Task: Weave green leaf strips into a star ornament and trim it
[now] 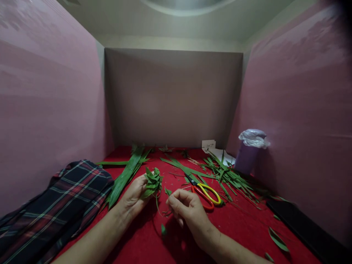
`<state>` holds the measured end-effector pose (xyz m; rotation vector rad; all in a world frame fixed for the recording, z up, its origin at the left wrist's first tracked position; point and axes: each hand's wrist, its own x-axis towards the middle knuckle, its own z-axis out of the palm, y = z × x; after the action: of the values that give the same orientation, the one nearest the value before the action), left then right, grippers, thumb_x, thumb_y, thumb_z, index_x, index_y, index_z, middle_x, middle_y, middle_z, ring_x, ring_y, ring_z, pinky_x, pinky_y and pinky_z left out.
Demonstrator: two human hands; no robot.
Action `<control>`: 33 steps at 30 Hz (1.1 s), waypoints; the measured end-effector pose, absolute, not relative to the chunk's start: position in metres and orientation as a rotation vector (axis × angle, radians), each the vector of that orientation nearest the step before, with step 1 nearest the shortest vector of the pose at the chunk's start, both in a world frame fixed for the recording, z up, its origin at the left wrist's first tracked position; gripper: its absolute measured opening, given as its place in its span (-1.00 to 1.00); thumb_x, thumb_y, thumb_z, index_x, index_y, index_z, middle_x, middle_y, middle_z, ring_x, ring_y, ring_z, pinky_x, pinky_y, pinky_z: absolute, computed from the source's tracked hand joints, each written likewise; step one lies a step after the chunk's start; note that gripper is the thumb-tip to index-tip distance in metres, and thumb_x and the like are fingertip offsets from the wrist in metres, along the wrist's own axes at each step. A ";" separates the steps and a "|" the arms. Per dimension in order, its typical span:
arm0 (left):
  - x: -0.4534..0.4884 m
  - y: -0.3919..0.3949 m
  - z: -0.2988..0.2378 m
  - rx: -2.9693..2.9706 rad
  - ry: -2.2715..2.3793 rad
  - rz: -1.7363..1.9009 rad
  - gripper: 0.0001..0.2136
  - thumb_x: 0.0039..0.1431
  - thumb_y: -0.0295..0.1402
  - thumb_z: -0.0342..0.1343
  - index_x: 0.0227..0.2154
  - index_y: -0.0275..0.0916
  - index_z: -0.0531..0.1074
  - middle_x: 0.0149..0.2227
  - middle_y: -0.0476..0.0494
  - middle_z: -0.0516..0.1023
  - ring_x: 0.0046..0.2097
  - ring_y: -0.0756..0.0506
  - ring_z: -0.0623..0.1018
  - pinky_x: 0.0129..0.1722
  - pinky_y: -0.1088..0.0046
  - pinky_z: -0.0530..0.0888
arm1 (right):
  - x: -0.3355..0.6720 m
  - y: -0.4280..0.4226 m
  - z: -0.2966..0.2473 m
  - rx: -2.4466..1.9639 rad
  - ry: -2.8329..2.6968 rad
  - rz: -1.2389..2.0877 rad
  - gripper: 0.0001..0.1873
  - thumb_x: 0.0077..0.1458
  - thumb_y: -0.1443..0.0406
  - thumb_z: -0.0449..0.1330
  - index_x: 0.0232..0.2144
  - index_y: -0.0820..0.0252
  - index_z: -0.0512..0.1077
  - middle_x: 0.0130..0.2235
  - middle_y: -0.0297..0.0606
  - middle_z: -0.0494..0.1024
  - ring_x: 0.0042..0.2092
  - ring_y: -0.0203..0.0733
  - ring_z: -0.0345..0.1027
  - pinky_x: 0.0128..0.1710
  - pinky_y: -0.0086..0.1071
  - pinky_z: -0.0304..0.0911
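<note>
My left hand (pixel 134 196) is closed around a small folded bundle of green leaf strips (pixel 152 182), held just above the red tabletop (pixel 236 227). My right hand (pixel 185 209) sits a little to the right of it, with its fingers pinched on a thin green strip (pixel 158 205) that hangs from the bundle. A small leaf piece (pixel 168 191) shows between the two hands. Scissors with a yellow and a red handle (pixel 206 193) lie on the cloth just beyond my right hand.
Long green leaves (pixel 127 174) lie at the left, and a heap of cut strips (pixel 228 176) at the right. A purple cup with a plastic cover (pixel 249 150) stands at the back right beside white paper (pixel 217 150). Plaid fabric (pixel 55 205) covers the left. Pink and grey boards wall the table.
</note>
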<state>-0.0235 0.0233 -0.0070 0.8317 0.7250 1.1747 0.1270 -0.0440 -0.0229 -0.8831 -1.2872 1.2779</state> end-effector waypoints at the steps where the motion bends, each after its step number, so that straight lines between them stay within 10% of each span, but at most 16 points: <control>1: -0.023 0.023 -0.007 0.814 0.727 1.170 -0.89 -0.06 -0.56 0.05 -0.62 -0.32 0.36 -0.65 -0.03 0.41 -0.63 0.03 0.39 -0.60 0.52 0.37 | 0.127 -0.044 -0.023 -0.908 -1.293 1.278 -0.69 -0.05 0.12 0.18 -0.60 0.24 0.29 -0.70 -0.50 0.21 -0.70 -0.48 -0.05 -0.72 -0.55 -0.14; 33: -0.012 0.009 -0.007 0.915 0.736 1.106 -0.93 -0.11 -0.47 0.16 -0.56 -0.32 0.37 -0.61 -0.02 0.41 -0.60 0.05 0.38 -0.60 0.57 0.30 | 0.124 -0.044 -0.027 -1.108 -1.401 1.020 -0.74 -0.03 0.24 0.12 -0.68 0.21 0.29 -0.72 -0.48 0.18 -0.65 -0.40 0.05 -0.66 -0.53 -0.04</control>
<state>-0.0117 0.0085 -0.0073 0.9152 0.7359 1.1064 0.1239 -0.0441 -0.0270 -1.1075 -1.4006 1.0196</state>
